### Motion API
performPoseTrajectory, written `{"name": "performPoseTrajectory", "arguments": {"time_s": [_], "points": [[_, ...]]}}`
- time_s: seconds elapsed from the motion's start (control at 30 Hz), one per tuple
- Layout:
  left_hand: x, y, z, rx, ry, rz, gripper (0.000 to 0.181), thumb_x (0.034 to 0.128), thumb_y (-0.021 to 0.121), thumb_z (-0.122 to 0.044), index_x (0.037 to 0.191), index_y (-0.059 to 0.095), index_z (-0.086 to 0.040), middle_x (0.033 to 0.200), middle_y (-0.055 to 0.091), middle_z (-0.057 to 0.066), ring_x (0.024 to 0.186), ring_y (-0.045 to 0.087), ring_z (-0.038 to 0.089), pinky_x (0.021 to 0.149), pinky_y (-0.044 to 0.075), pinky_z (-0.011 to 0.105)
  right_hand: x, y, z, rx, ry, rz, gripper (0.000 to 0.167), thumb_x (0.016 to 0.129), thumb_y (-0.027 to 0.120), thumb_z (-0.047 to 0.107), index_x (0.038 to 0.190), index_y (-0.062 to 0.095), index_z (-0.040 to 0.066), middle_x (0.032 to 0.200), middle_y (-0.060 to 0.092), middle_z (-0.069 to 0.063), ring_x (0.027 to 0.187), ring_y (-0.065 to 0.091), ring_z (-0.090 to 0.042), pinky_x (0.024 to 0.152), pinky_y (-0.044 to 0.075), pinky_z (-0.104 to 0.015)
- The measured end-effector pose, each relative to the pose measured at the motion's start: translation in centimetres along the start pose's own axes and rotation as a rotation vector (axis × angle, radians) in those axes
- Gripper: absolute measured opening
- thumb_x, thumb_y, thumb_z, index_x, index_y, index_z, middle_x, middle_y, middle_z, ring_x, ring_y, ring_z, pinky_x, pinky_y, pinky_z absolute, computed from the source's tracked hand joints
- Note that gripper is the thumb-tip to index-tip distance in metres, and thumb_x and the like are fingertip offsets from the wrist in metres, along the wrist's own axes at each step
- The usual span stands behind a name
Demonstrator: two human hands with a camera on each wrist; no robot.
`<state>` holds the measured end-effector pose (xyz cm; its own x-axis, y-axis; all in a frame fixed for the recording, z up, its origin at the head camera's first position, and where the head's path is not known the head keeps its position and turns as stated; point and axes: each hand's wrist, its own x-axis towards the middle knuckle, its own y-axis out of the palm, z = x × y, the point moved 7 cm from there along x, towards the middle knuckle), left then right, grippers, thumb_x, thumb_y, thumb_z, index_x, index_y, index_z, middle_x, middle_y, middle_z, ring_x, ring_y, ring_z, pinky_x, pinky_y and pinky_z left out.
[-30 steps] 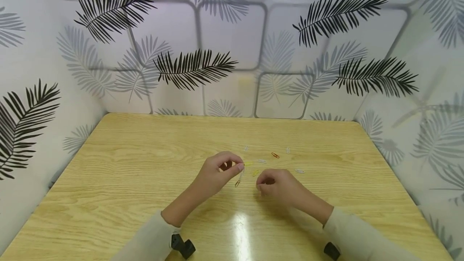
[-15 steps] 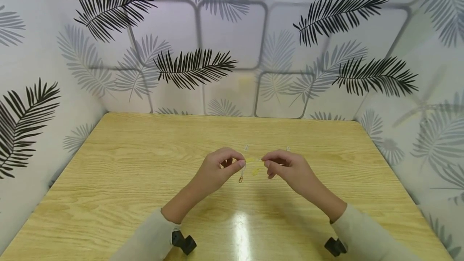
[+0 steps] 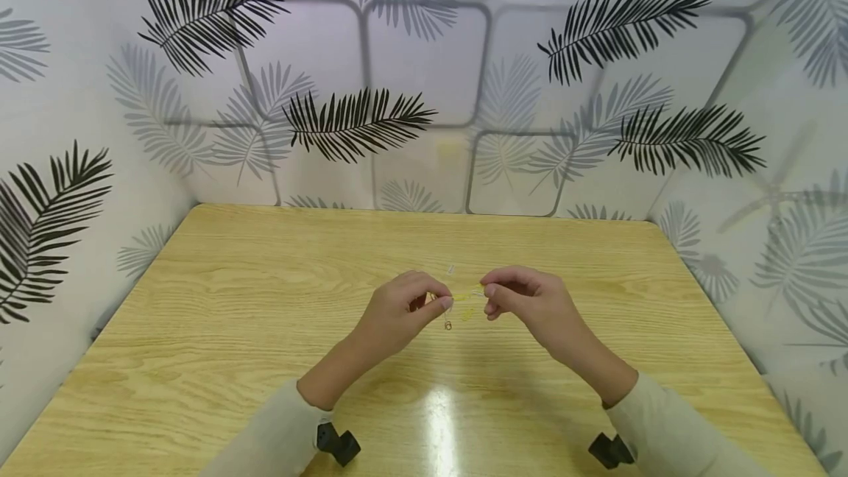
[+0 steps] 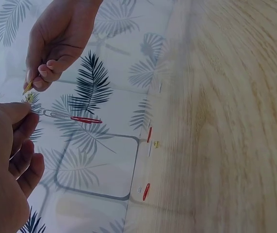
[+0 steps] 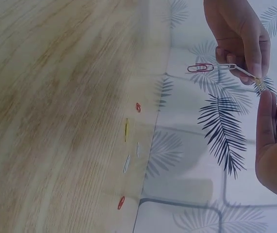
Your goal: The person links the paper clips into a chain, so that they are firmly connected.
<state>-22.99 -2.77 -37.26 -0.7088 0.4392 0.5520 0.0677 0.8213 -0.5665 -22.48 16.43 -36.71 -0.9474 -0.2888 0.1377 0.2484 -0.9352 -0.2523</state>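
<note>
Paper-clip chain [image 4: 56,114], held in the air above the table [image 3: 232,337] between a person's two hands. The left hand [image 3: 403,315] pinches the chain between thumb and forefinger near its yellow end clip [image 5: 259,83], its other fingers loosely bent. From this grip, white links [image 5: 224,66] lead to a red end clip [image 4: 86,120], which hangs below the left hand in the head view. The right hand [image 3: 533,308], just beside the left, pinches a second yellow clip [image 4: 27,88] between thumb and forefinger; whether it is hooked to the chain or merely close cannot be told. Loose clips lie on the table, apart from the chain: a yellow loose clip [image 3: 467,313] shows between the hands, and a white loose clip [image 3: 451,269] farther back. Both wrist views also show red loose clips [image 5: 121,203] among them. Light sleeves [image 3: 265,425] cover both forearms, with a black device [image 3: 338,444] at each wrist. Behind the table stands a pale wall [image 3: 424,72] printed with dark and grey leaves.
</note>
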Motion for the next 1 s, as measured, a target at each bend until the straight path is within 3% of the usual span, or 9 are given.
{"name": "performPoseTrajectory", "arguments": {"time_s": [0.23,0.47,1.0], "points": [[-0.1,0.2,-0.4,0.127,0.107,-0.015,0.011,0.0982,0.068,-0.025,0.095,0.073,-0.016,0.092,0.070,-0.006,0.074,0.054,0.007,0.065,0.046,0.018,0.0,1.2,-0.2,0.040,0.018,0.049,0.022,0.100,0.064,0.017,0.114,0.068,0.001,0.097,0.069,-0.014,0.083,0.072,-0.022,0.080,0.060,-0.038],[-0.3,0.4,-1.0,0.190,0.208,-0.054,0.010,0.0972,0.069,-0.023,0.094,0.073,-0.015,0.093,0.072,-0.005,0.076,0.056,0.007,0.064,0.046,0.016,0.0,1.6,-0.6,0.023,0.065,0.034,0.020,0.099,0.066,0.015,0.111,0.069,0.000,0.095,0.071,-0.013,0.081,0.073,-0.021,0.078,0.061,-0.037],[-0.6,0.7,-1.5,0.150,0.297,-0.096,0.004,0.0946,0.070,-0.011,0.092,0.073,-0.010,0.091,0.072,0.000,0.072,0.052,0.009,0.062,0.042,0.016,-0.1,1.9,-0.2,-0.017,0.113,-0.038,0.018,0.097,0.065,0.009,0.106,0.070,-0.005,0.090,0.071,-0.012,0.078,0.072,-0.020,0.076,0.061,-0.032]]}}
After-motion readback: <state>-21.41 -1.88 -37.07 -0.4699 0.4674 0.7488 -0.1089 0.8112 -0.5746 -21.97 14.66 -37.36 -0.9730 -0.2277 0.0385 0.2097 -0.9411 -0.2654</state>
